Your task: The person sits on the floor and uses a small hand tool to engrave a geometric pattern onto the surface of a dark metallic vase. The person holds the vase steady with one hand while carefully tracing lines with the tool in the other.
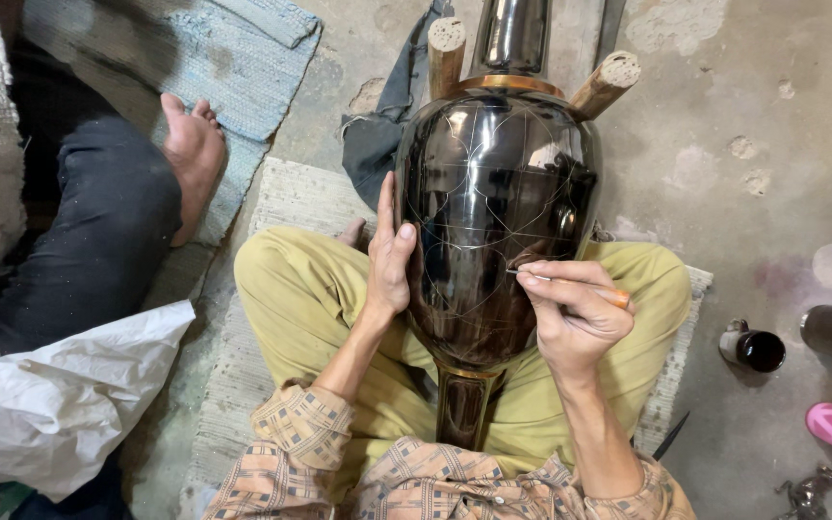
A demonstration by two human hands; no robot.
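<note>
Black engraved metal vase (493, 221) lies across lap; left hand (389, 260) flat, open against its side; right hand (575, 308) pinches thin scribing tool (570, 284), tip seemingly touching surface.

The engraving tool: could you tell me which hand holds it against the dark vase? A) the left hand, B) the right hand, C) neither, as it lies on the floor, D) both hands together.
B: the right hand pinches the thin engraving tool with its tip on the dark vase, while the left hand lies flat on the vase's side.
</note>
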